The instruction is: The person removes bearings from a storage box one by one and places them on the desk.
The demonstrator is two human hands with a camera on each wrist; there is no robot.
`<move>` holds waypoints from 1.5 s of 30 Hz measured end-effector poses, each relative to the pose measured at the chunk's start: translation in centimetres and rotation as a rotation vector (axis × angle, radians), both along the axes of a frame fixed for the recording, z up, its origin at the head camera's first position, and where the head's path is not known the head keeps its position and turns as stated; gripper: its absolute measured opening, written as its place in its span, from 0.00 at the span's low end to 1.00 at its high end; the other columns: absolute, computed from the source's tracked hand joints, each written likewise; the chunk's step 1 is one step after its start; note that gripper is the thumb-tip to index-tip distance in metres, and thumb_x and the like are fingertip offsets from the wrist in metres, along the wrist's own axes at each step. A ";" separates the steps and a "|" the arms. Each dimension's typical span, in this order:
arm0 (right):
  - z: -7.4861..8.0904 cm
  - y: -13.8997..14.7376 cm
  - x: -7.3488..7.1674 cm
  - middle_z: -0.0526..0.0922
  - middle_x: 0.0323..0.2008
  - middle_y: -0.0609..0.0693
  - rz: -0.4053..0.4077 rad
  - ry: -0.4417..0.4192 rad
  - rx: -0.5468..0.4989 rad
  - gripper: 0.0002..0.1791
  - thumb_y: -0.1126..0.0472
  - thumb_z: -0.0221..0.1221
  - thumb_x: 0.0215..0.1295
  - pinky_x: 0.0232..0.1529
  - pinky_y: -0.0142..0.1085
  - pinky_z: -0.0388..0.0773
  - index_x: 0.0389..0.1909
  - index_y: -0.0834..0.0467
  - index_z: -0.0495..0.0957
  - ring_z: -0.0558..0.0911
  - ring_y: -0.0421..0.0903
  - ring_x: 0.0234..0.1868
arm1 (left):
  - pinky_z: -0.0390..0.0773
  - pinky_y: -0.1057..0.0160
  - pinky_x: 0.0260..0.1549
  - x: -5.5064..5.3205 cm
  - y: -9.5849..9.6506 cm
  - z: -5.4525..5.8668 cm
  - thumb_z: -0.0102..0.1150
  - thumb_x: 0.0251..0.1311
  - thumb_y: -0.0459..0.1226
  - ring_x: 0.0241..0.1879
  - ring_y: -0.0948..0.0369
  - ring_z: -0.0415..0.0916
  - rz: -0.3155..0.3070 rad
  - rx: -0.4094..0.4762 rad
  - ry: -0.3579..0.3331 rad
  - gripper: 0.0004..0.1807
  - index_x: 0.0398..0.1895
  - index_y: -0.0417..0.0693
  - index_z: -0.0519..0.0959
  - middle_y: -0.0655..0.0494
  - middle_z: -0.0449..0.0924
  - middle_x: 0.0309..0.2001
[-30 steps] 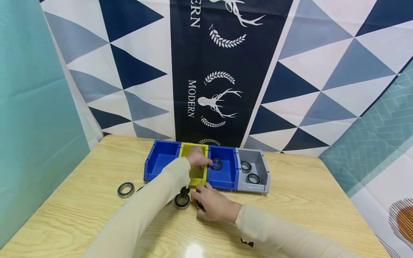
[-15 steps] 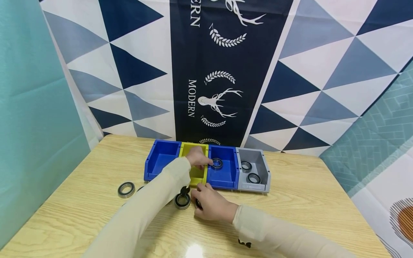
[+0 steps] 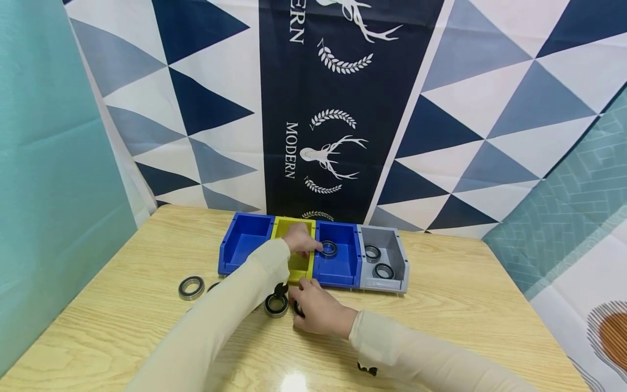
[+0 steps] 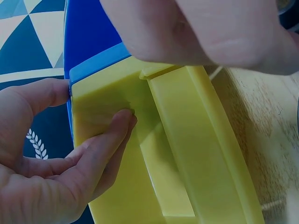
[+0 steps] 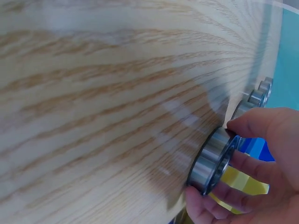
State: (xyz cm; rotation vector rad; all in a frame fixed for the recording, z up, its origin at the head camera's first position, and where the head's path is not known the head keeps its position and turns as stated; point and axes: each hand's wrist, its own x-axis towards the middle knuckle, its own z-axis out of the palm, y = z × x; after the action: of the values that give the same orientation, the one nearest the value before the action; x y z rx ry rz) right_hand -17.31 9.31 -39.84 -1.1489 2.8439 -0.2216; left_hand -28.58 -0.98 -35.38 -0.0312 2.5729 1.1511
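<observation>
In the head view my left hand (image 3: 300,239) reaches into the yellow bin (image 3: 299,267). The left wrist view shows its fingers inside that bin and a digit at the outer edge, pinching the bin's wall. Lower down, my right hand (image 3: 320,307) holds a ball bearing (image 3: 299,309) at the table surface, just in front of the bins. Seen from the right wrist, thumb and fingertips grip this bearing (image 5: 210,161) by its shiny outer ring. Another bearing (image 3: 276,305) lies immediately to its left.
Blue bins (image 3: 250,239) (image 3: 338,267) flank the yellow one, the right one with a bearing (image 3: 329,249) inside. A grey bin (image 3: 403,267) at the row's right end has two bearings. One more bearing (image 3: 191,288) lies left; another is partly hidden by the left sleeve (image 3: 230,310).
My right hand has shifted slightly left with the bearing it holds. The left hand has stayed in place at the yellow bin.
</observation>
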 end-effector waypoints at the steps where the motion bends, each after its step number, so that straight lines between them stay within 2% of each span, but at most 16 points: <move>1: 0.0 0.0 0.0 0.73 0.36 0.49 -0.001 -0.002 0.001 0.13 0.59 0.65 0.54 0.37 0.32 0.66 0.41 0.55 0.75 0.68 0.43 0.34 | 0.82 0.65 0.28 0.0 0.0 0.0 0.69 0.52 0.39 0.20 0.59 0.77 0.003 0.000 0.002 0.13 0.30 0.40 0.76 0.53 0.73 0.21; 5: 0.1 -0.1 0.0 0.74 0.36 0.50 0.003 -0.004 0.005 0.14 0.58 0.65 0.55 0.37 0.31 0.66 0.42 0.56 0.75 0.67 0.43 0.35 | 0.81 0.66 0.27 -0.1 -0.3 -0.1 0.69 0.52 0.39 0.20 0.58 0.77 0.005 -0.005 0.004 0.13 0.30 0.41 0.76 0.53 0.74 0.21; 9: 0.7 0.1 0.1 0.75 0.39 0.52 -0.011 -0.055 -0.014 0.20 0.57 0.66 0.55 0.41 0.33 0.67 0.46 0.59 0.75 0.69 0.43 0.37 | 0.79 0.67 0.24 -0.1 -0.5 -0.1 0.69 0.52 0.39 0.19 0.58 0.78 -0.002 -0.011 0.008 0.12 0.25 0.42 0.76 0.53 0.75 0.18; 13: 2.1 0.8 0.1 0.77 0.40 0.53 -0.014 -0.095 0.012 0.25 0.56 0.70 0.50 0.44 0.36 0.72 0.48 0.61 0.75 0.75 0.45 0.40 | 0.80 0.67 0.24 -0.1 -0.6 -0.1 0.69 0.51 0.39 0.18 0.59 0.78 -0.003 -0.008 0.007 0.13 0.22 0.43 0.75 0.53 0.74 0.18; 17: 3.8 2.0 -0.4 0.81 0.41 0.54 -0.006 -0.146 0.078 0.27 0.57 0.72 0.44 0.43 0.38 0.77 0.47 0.61 0.76 0.79 0.49 0.42 | 0.82 0.66 0.25 0.0 -0.8 0.0 0.69 0.51 0.39 0.18 0.59 0.77 0.001 -0.007 0.005 0.13 0.20 0.44 0.74 0.54 0.73 0.16; 20: 5.3 2.9 -1.0 0.81 0.44 0.55 -0.029 -0.201 0.144 0.30 0.56 0.73 0.43 0.47 0.40 0.78 0.49 0.60 0.76 0.79 0.51 0.46 | 0.83 0.65 0.27 0.0 -0.9 0.1 0.69 0.51 0.39 0.17 0.60 0.77 0.008 -0.007 0.001 0.14 0.20 0.44 0.74 0.55 0.71 0.16; 25: 8.1 3.9 -2.5 0.79 0.53 0.56 -0.067 -0.284 0.218 0.35 0.52 0.76 0.42 0.60 0.47 0.73 0.53 0.60 0.75 0.76 0.54 0.57 | 0.84 0.64 0.31 0.0 -1.0 0.0 0.68 0.53 0.40 0.19 0.58 0.79 0.010 -0.013 -0.001 0.12 0.24 0.43 0.75 0.55 0.72 0.17; 32: 11.3 4.3 -5.2 0.76 0.61 0.56 -0.125 -0.354 0.312 0.34 0.53 0.75 0.44 0.60 0.49 0.74 0.55 0.54 0.75 0.74 0.55 0.62 | 0.85 0.61 0.35 0.0 -1.2 0.0 0.68 0.53 0.40 0.24 0.55 0.83 0.021 -0.015 0.010 0.14 0.33 0.39 0.77 0.54 0.73 0.18; 39: 11.9 3.6 -8.2 0.76 0.61 0.55 -0.198 -0.374 0.423 0.31 0.53 0.73 0.49 0.58 0.47 0.76 0.56 0.50 0.75 0.75 0.51 0.60 | 0.83 0.65 0.31 -0.1 -1.0 -0.1 0.69 0.53 0.44 0.22 0.57 0.82 0.031 -0.053 0.016 0.16 0.32 0.40 0.78 0.54 0.75 0.18; 45: 11.6 3.7 -10.3 0.72 0.65 0.52 -0.303 -0.387 0.491 0.31 0.51 0.72 0.50 0.63 0.50 0.72 0.57 0.48 0.77 0.73 0.49 0.61 | 0.80 0.68 0.25 0.3 -0.1 -0.1 0.68 0.53 0.44 0.17 0.60 0.78 -0.003 -0.058 0.056 0.16 0.29 0.41 0.77 0.56 0.71 0.15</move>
State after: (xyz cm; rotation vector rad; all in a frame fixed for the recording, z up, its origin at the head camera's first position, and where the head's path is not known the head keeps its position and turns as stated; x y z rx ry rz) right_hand -27.66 13.00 -28.24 -0.5138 2.5017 0.2116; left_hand -28.27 -1.06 -35.51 -0.0086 2.6538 1.0911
